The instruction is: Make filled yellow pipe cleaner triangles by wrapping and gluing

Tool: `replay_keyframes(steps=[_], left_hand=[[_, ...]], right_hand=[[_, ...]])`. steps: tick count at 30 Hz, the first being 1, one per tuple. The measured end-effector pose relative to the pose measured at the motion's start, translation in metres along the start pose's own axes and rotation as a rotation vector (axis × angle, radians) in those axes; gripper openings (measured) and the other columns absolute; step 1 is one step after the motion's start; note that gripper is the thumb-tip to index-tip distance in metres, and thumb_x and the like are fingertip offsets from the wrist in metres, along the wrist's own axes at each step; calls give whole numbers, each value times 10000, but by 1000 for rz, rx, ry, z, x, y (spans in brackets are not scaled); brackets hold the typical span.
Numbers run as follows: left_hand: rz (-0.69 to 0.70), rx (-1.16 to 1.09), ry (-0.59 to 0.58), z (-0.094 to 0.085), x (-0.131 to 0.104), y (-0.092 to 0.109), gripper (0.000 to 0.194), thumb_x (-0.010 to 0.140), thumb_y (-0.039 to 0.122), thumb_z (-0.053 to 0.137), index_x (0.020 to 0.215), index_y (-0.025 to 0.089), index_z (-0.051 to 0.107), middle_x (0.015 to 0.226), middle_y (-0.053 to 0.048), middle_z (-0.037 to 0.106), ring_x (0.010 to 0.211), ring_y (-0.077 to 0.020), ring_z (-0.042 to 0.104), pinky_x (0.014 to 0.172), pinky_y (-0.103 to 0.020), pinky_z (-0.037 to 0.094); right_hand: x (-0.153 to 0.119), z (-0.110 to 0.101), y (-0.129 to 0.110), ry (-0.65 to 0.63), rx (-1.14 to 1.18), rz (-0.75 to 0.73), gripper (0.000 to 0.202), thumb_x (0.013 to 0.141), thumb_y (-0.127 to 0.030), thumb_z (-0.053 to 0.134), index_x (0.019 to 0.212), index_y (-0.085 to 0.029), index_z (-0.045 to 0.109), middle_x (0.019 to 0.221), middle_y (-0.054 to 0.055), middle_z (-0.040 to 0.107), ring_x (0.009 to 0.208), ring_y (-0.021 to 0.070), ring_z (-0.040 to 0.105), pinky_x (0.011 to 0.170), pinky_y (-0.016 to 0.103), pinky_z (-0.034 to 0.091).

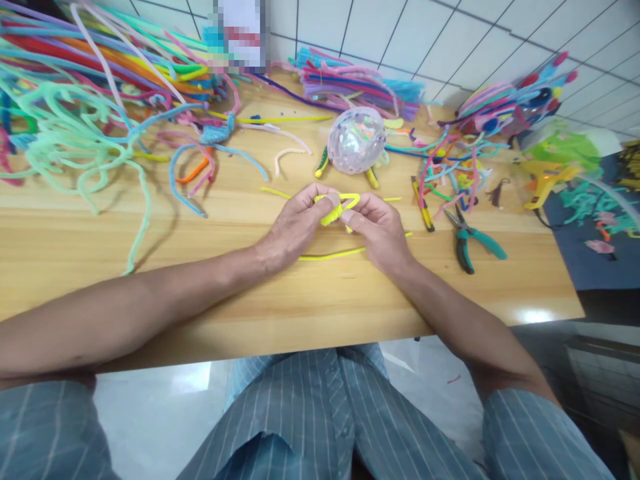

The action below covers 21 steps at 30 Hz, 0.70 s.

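Between my two hands is a yellow pipe cleaner, bent into a loop with a thicker coiled part. My left hand pinches the coiled part between thumb and fingers. On the other side, my right hand is closed on the loop near its right end. A straight yellow pipe cleaner lies on the table just below my hands, and ends of others stick out on both sides behind them. Just beyond my hands rests a clear, shiny dome with yellow and dark green pieces around its lower edge.
Bundled pipe cleaners lie along the tiled wall, with a mint-green tangle at left. Right of my hands are a yellow utility knife, teal-handled pliers and a yellow glue gun. The wooden table's front edge is near my lap.
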<state>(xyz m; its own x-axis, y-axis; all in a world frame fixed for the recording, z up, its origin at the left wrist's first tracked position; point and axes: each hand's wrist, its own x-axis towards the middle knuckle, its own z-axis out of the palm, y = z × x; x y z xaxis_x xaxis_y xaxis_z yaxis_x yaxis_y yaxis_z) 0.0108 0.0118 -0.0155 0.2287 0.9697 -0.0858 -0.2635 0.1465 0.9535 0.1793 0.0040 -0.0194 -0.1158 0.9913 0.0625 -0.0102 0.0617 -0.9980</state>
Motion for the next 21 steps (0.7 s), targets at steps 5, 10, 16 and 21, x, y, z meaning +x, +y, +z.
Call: replay_keyframes(steps=[5,10,16,21], left_hand=[[-17,-69,-22,0,0,-4,114,927,300,686,894,194,661,833,11,661,818,-140,607,856,-269,499],[-5,-68,-81,0,1,-4,200,853,313,788,954,187,669,846,13,689,819,-143,633,840,-282,513],[25,25,-52,-2,0,0,344,764,409,899,897,189,672,840,11,710,755,-123,599,715,-243,482],[27,49,-15,-3,0,3,344,744,447,912,797,186,693,770,11,681,711,-122,558,672,-246,454]], right_hand=[[0,1,-4,-11,-16,4,456,737,-581,901,726,-227,612,644,-66,596,594,93,487,639,258,481],[0,-1,-4,16,-21,13,423,752,-564,898,759,-220,652,633,-62,601,583,91,492,604,251,440],[1,-3,-4,41,-65,3,448,758,-569,897,735,-217,621,627,-61,592,587,90,492,579,246,398],[-1,-1,-8,15,-112,-2,481,771,-584,883,720,-221,572,633,-62,574,605,94,489,590,250,395]])
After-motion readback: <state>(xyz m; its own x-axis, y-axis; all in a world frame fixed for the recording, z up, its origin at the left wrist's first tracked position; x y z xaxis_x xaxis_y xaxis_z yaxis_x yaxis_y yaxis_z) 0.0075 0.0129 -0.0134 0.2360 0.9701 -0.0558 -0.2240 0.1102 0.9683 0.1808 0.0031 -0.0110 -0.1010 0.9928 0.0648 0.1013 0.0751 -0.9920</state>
